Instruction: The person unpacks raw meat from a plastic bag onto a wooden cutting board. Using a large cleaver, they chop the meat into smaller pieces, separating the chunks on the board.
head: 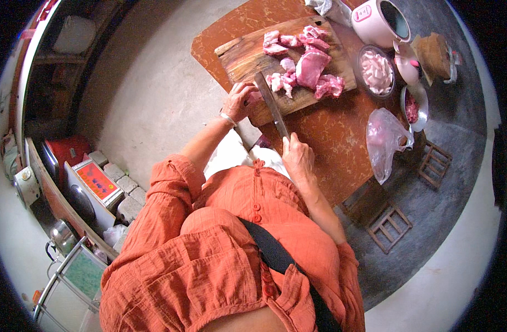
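A wooden cutting board (245,54) lies on a reddish-brown table (320,145), with several chunks of raw meat (313,68) towards its far and right side. My right hand (298,157) grips the handle of a cleaver-like knife (271,103), whose blade reaches over the board's near edge. Left of the blade, my left hand (238,101) holds a small piece of raw meat (253,98) at the board's left corner; the fingers partly hide it. Whether the blade touches that piece I cannot tell.
Right of the board stand a bowl of pale cut pieces (376,70), a pink-and-white cooker (380,23), a white bowl with red meat (412,108) and a clear plastic bag (384,141). Wooden stools (389,227) stand beyond the table's right side.
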Motion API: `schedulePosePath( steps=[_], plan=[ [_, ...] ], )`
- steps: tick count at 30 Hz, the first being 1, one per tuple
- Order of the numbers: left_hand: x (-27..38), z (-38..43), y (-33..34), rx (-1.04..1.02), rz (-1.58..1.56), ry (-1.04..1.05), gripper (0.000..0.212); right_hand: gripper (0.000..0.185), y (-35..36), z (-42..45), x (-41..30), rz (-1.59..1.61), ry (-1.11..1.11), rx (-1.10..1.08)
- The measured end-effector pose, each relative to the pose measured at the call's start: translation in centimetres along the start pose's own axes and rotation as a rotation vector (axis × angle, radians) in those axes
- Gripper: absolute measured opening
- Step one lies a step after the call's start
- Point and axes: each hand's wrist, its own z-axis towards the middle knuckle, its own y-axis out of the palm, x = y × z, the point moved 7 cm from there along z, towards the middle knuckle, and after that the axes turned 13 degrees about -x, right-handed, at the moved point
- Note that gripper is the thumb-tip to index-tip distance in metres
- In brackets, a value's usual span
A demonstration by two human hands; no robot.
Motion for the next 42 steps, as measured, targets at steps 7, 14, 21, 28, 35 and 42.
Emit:
schedulePosePath(
  steps=[7, 14, 21, 28, 35, 42],
  plan=[
    [-0.7, 0.2, 0.8, -0.003, -0.014, 0.056, 0.019, 0.022, 1.4, 0.5, 0.5, 0.072, 0.05, -0.114],
    [-0.8, 0.1, 0.6, 0.02, -0.048, 0.085, 0.018, 0.024, 1.7, 2.3, -0.2, 0.053, 0.041, -0.122],
    [-1.1, 0.1, 0.8, 0.009, -0.039, 0.157, 0.019, 0.022, 1.5, 7.8, -3.0, 0.025, -0.023, -0.012],
    [-1.3, 0.3, 0.5, -0.012, -0.01, 0.078, 0.022, 0.023, 1.7, 7.2, -2.1, 0.06, 0.004, -0.049],
    [-0.6, 0.6, -1.1, 0.133, 0.071, -0.138, 0.015, 0.027, 1.3, 1.6, 2.2, 0.074, 0.06, -0.048],
    [1.6, 2.0, -0.8, 0.07, -0.196, 0.031, 0.016, 0.029, -0.5, 1.1, 2.5, 0.12, 0.096, 0.081]
  ],
)
